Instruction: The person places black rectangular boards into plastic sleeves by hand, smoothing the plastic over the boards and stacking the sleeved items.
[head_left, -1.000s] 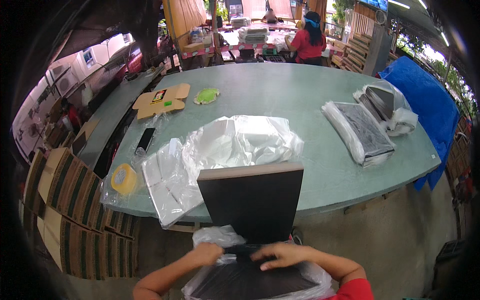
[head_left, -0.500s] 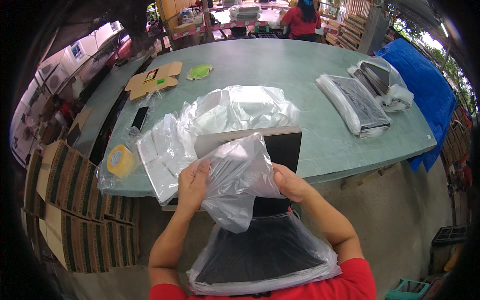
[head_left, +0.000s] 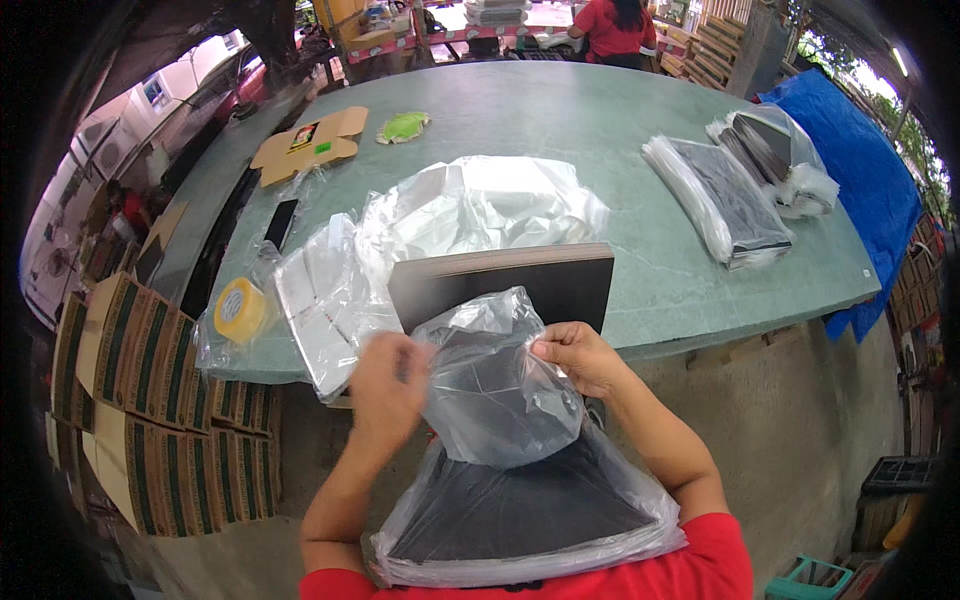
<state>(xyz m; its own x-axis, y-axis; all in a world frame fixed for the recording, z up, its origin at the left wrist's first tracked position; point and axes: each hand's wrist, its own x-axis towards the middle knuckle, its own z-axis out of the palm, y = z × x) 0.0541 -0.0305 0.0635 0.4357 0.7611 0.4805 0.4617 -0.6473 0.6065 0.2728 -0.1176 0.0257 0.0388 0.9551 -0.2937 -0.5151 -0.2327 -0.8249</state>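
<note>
While gripping the clear plastic bag [head_left: 500, 390] at its loose mouth, both hands working low in front of the counter [head_left: 600, 130]: left hand [head_left: 388, 385] pinching the left edge, fingers clenched on the film; right hand [head_left: 578, 355] pinching the right edge likewise. Bag wrapping a stack of dark flat panels [head_left: 520, 505], lying against the lap, below the counter edge. Standing upright just behind, another dark panel [head_left: 505, 285]. Lying further up the counter: crumpled plastic bags [head_left: 480, 205], yellow tape roll [head_left: 240, 310], bagged panels [head_left: 725, 200].
</note>
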